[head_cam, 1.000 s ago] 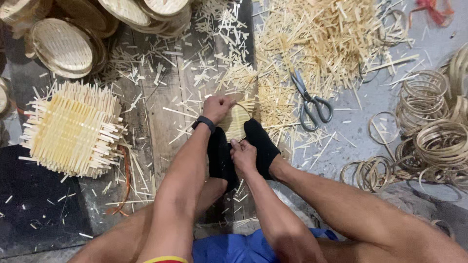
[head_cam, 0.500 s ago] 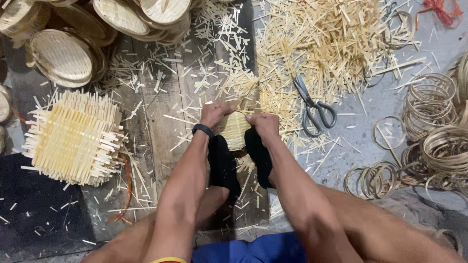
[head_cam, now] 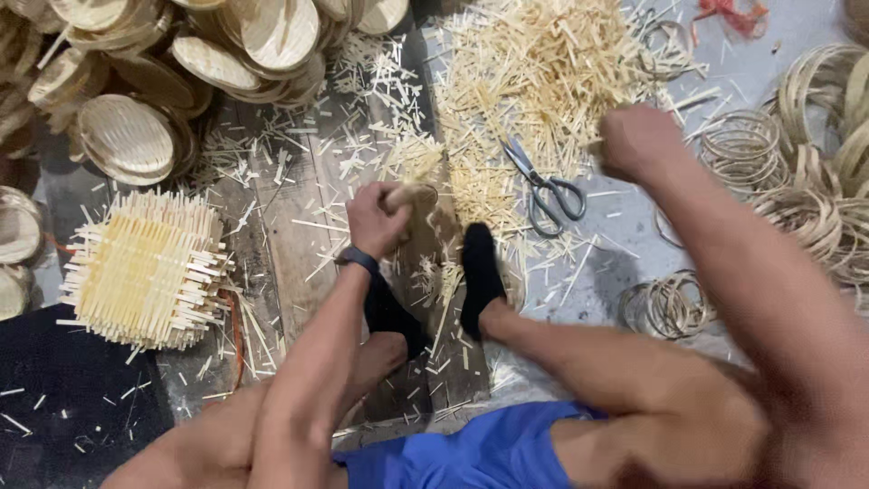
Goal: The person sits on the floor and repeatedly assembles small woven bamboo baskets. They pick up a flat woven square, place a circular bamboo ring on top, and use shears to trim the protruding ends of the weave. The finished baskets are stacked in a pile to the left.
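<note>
I see the left hand (head_cam: pixel 376 217) clenched around a small woven bamboo piece (head_cam: pixel 412 193) on the wooden board (head_cam: pixel 290 235), near its far edge. The right hand (head_cam: pixel 638 140) is closed above the pile of bamboo sticks (head_cam: pixel 543 81); whether it grips sticks, I cannot tell. I judge this as fetching material; the next move needs the sticks brought to the piece.

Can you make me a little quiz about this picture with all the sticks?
1. True or false: the scissors lie between the two hands.
2. Which hand grips a small woven piece: left hand or right hand?
3. What colour are the socks?

Key: 1. True. 2. Left hand. 3. Black.
</note>
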